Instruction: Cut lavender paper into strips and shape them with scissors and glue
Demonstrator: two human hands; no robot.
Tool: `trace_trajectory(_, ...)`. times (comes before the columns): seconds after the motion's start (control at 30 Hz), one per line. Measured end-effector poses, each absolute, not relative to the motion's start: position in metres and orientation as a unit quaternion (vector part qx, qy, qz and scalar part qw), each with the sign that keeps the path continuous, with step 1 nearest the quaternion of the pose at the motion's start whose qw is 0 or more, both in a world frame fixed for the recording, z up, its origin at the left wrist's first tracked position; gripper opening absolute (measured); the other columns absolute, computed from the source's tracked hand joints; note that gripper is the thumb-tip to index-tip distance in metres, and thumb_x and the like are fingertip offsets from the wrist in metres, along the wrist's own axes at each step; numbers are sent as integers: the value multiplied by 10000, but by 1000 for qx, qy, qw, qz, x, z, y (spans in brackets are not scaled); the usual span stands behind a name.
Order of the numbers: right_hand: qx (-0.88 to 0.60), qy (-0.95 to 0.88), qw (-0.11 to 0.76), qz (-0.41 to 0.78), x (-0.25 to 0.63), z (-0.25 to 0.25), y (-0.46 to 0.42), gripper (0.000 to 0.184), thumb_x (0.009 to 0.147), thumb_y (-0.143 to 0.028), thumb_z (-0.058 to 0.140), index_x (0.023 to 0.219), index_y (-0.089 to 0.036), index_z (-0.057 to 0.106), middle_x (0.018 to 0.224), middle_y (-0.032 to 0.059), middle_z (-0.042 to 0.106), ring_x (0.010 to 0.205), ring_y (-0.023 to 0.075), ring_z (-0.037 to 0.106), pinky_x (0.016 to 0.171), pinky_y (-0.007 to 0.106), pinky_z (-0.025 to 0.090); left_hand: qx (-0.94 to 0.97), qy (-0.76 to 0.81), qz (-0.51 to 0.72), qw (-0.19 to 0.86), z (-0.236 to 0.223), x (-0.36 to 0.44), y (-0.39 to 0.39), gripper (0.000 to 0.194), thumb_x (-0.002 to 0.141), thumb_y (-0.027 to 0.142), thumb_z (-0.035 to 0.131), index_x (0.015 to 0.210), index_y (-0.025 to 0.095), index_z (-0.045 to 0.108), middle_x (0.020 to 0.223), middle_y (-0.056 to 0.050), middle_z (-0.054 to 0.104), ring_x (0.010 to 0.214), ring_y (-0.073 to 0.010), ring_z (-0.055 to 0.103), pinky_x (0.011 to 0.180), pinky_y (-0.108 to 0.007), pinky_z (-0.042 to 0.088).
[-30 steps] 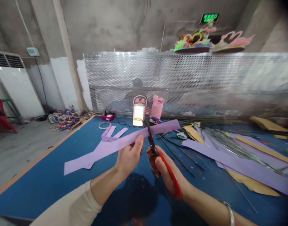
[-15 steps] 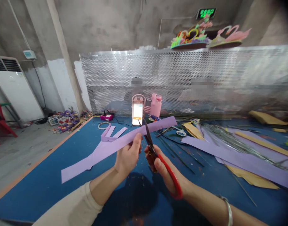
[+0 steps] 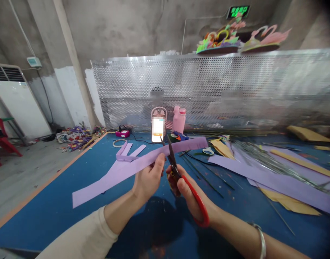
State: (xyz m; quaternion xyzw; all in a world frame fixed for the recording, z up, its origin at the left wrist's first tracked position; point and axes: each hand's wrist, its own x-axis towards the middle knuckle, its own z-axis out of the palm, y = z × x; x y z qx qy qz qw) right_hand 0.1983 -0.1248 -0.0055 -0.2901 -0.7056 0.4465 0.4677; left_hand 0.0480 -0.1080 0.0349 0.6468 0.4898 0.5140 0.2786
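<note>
My left hand (image 3: 150,176) pinches a long lilac paper strip (image 3: 121,175) between thumb and fingers, and the strip slants from lower left to upper right above the table. In my right hand (image 3: 188,189) are red-handled scissors (image 3: 198,203), fingers wrapped round the handles. Their dark blades point up and stand apart, crossing the strip just right of my left thumb. Small snips seem to show along the strip's edge near its right end. Behind the strip, more lilac paper pieces (image 3: 123,157) lie on the table, one of them folded.
On the blue table (image 3: 73,172) stand a lit phone (image 3: 157,129) and a pink bottle (image 3: 179,120). A blue glue gun (image 3: 181,135) and tape roll (image 3: 208,151) lie nearby. Lilac sheets (image 3: 243,171), tan paper (image 3: 291,201) and green wires (image 3: 275,162) cover the right side.
The lilac strip has shifted slightly to the right through my left hand's area, its right end reaching farther. The scissors have moved a little right, blades still apart. The view has tilted slightly.
</note>
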Motion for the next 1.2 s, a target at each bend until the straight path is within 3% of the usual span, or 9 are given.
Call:
trace_trajectory(0.23, -298, -687, 479, 457, 196, -9, -124, 420, 920, -598, 375, 1072, -221, 482, 749, -20, 403, 585, 116, 348, 500, 245, 352, 651, 487, 512, 276, 35, 47, -108, 463, 911, 482, 368, 550, 198, 432, 512, 35, 431, 544, -123, 469, 625, -268, 373)
trace_trajectory(0.57, -315, -643, 472, 514, 193, -9, -125, 450, 894, -622, 417, 1061, -208, 476, 664, -62, 349, 478, 73, 250, 408, 218, 218, 642, 493, 513, 286, 36, 47, -108, 473, 908, 496, 369, 545, 198, 424, 509, 37, 431, 541, -121, 469, 621, -262, 374)
trace_trajectory(0.87, -319, -634, 476, 519, 192, -5, -127, 451, 882, -626, 439, 1041, -205, 476, 634, -73, 340, 465, 70, 268, 399, 207, 252, 635, 488, 521, 294, 34, 48, -108, 464, 902, 490, 380, 545, 197, 434, 511, 33, 442, 541, -123, 467, 598, -255, 373)
trace_trajectory(1.2, -326, -634, 467, 523, 192, -3, -127, 481, 862, -656, 439, 1019, -203, 472, 633, -73, 321, 470, 69, 242, 395, 200, 211, 648, 477, 517, 293, 35, 46, -106, 458, 911, 469, 368, 541, 201, 406, 504, 37, 419, 528, -121, 451, 601, -258, 373)
